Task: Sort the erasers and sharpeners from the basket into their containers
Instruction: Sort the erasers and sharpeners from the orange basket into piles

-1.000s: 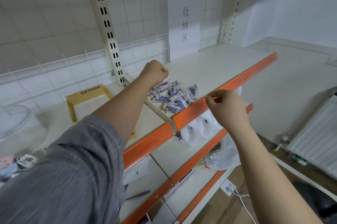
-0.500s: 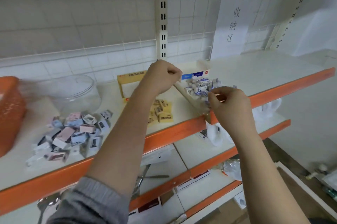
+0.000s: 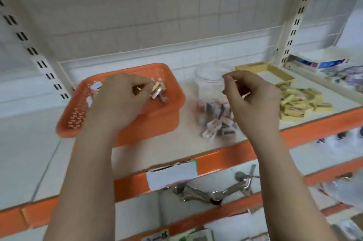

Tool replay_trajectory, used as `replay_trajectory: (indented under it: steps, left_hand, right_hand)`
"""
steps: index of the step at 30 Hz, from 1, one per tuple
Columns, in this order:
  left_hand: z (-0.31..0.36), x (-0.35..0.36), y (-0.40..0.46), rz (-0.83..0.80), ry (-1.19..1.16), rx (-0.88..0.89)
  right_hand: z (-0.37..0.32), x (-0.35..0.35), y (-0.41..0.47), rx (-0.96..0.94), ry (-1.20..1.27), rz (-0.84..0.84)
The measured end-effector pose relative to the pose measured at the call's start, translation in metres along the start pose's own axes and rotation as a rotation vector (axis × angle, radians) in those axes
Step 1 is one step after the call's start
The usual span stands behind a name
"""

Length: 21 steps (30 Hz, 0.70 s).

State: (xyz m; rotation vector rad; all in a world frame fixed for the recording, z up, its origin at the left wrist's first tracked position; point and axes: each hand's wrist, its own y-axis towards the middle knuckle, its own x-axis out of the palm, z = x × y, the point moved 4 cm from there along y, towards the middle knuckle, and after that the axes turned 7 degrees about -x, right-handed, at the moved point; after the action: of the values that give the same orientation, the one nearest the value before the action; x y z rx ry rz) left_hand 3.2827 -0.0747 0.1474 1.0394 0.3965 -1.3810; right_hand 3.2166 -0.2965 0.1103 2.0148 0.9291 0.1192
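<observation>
Basket [image 3: 167, 111], jar [image 3: 208, 77] beside (sharpeners [image 3: 218, 121] heaped in front)

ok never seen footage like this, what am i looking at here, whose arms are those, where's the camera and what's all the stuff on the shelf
There is no robot here: the two bare arms belong to a person who wears a wide-angle camera on the head, so you look forward and down along their arms, and straight lines bend.

They stand at a white shelf with orange edges. On it sits an orange basket with a few small pieces in it. Beside it stands a clear jar, with a pile of small sharpeners in front of it. Further right lie yellow erasers by a yellow tray.

The left hand reaches into the basket and pinches small pieces there; blur hides what they are. The right hand is held over the sharpeners with fingers curled, and whether it holds anything is unclear.

The job is sorting erasers and sharpeners out of the basket.
</observation>
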Motion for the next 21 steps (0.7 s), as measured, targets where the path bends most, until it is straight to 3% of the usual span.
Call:
replay_trajectory:
  steps: [8, 12, 16, 21]
  left_hand:
    - [-0.115, -0.064, -0.022, -0.009, -0.041, -0.097]
    - [-0.134, -0.072, -0.022, 0.022, -0.087, -0.107]
    - [-0.136, -0.073, -0.017, 0.025, -0.111, -0.148]
    - [-0.135, -0.074, -0.012, 0.077, -0.14, -0.196]
  right_hand:
    - [-0.07, 0.1, -0.013, 0.036, 0.001, -0.166]
    - [-0.076, 0.15, 0.028, -0.018, -0.138, -0.467]
    - [-0.067, 0.219, 0.062, -0.228, -0.349, -0.877]
    - [-0.05, 0.284, 0.069, -0.412, -0.573, -1.097]
